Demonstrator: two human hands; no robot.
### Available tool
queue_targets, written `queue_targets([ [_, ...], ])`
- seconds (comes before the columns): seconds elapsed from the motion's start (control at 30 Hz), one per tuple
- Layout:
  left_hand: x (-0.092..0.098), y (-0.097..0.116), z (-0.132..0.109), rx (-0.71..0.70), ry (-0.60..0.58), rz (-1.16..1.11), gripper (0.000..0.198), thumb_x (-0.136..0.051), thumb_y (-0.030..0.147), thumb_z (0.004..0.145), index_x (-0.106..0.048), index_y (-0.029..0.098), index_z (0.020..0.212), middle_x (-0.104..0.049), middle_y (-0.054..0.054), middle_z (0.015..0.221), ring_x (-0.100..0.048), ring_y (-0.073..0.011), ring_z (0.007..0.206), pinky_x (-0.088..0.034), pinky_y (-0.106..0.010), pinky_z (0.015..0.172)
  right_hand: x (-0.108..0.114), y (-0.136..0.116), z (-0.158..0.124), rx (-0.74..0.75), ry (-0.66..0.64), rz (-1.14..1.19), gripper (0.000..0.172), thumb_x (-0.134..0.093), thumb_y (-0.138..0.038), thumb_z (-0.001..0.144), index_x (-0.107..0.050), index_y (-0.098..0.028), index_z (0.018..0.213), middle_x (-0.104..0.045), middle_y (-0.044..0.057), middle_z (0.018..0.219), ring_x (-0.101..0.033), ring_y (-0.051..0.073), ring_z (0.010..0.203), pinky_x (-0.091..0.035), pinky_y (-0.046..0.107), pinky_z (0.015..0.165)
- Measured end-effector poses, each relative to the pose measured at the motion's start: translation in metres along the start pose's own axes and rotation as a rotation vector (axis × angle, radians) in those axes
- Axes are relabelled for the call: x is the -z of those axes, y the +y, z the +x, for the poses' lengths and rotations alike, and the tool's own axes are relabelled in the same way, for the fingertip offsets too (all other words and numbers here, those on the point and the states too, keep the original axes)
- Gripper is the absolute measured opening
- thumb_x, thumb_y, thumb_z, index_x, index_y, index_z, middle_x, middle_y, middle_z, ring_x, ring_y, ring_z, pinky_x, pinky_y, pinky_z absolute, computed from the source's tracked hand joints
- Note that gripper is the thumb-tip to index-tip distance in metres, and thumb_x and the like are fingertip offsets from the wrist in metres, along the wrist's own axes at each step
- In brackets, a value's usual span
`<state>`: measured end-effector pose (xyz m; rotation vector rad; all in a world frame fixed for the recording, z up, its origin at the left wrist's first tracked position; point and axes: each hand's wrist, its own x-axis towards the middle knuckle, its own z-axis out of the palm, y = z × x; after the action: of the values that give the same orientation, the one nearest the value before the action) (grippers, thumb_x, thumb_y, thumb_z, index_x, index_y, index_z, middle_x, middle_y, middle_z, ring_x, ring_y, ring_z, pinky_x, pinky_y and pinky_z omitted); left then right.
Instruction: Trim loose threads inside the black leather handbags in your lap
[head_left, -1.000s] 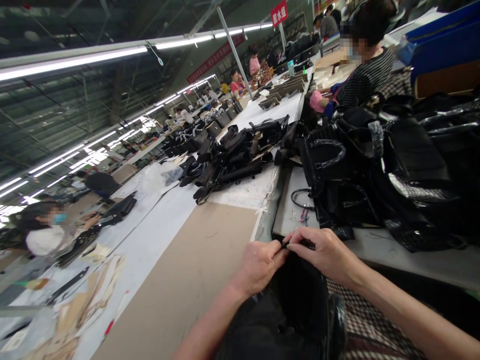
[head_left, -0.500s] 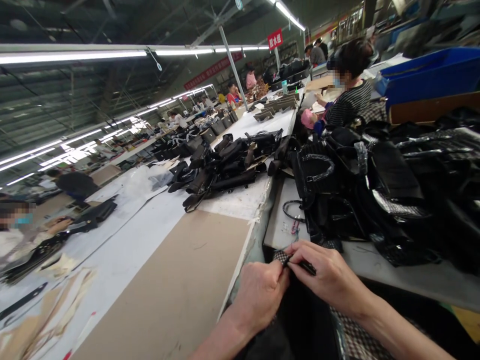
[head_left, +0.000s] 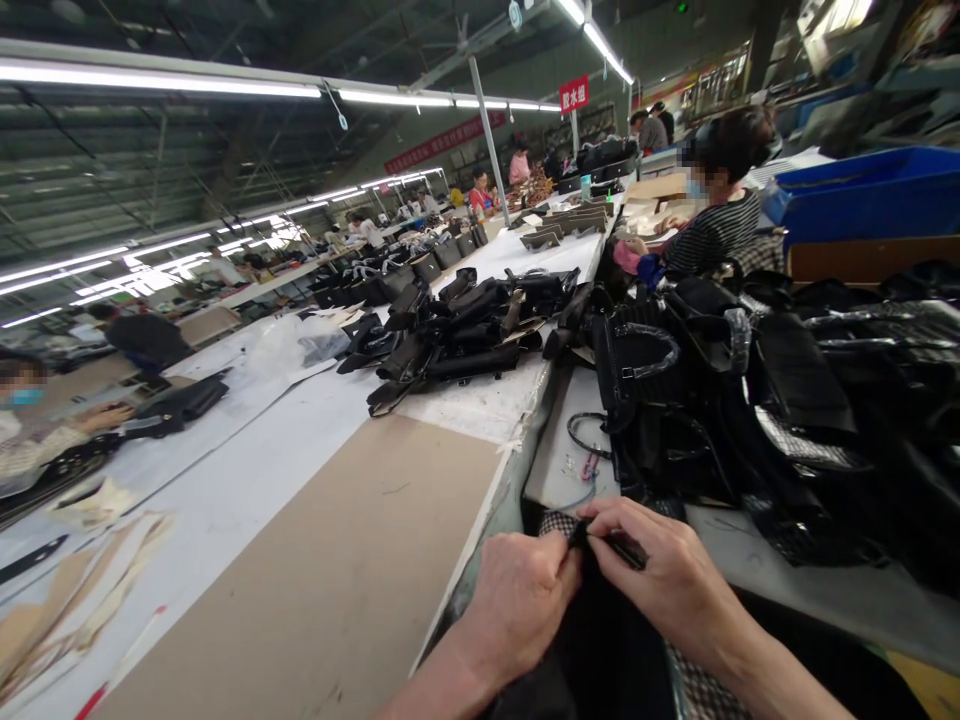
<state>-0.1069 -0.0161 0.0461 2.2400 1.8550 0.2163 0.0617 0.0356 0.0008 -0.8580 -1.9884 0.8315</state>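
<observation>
My left hand point(head_left: 521, 600) and my right hand point(head_left: 664, 575) meet low in the view, both pinched on the top edge of a black bag point(head_left: 600, 650) with a checked lining point(head_left: 559, 522). The left fingers are curled closed on the edge. The right thumb and forefinger press a thin black strip point(head_left: 626, 548) of the bag. The bag's body drops out of view below the hands.
A long work table point(head_left: 337, 560) with a brown board runs ahead at left. A heap of black leather pieces point(head_left: 457, 335) lies further along it. Finished black handbags point(head_left: 720, 390) pile up at right. Other people work at both sides; a blue crate point(head_left: 862, 195) stands far right.
The view has tilted up and shifted, so my hands sit lower in the frame. Both hands keep their pinch on the bag edge; the checked lining now shows between them.
</observation>
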Motion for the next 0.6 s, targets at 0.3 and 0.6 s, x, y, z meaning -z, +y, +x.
queue_targets([
  [0.3, -0.0041, -0.0011, -0.0014, -0.009, 0.023, 0.014, 0.031, -0.044, 0.027, 0.096, -0.06, 0.02, 0.07, -0.069, -0.002, 0.063, -0.065, -0.0158, 0.057, -0.026, -0.028, 0.049, -0.001, -0.0007, 0.0, -0.085, 0.015, 0.048, 0.012, -0.053, -0.019, 0.087, -0.059, -0.023, 0.078, -0.073, 0.001, 0.093, -0.069, 0.019, 0.087, -0.054, 0.029, 0.079],
  [0.6, -0.0022, 0.001, -0.0042, 0.043, 0.027, -0.035, 0.03, -0.046, 0.027, 0.092, -0.056, 0.02, 0.065, -0.067, -0.001, 0.06, -0.062, -0.015, 0.055, -0.025, -0.028, 0.049, -0.0052, 0.0001, 0.0018, -0.23, 0.017, 0.241, 0.014, -0.057, -0.02, 0.082, -0.044, -0.025, 0.086, -0.07, 0.0, 0.084, -0.069, 0.018, 0.08, -0.054, 0.029, 0.074],
])
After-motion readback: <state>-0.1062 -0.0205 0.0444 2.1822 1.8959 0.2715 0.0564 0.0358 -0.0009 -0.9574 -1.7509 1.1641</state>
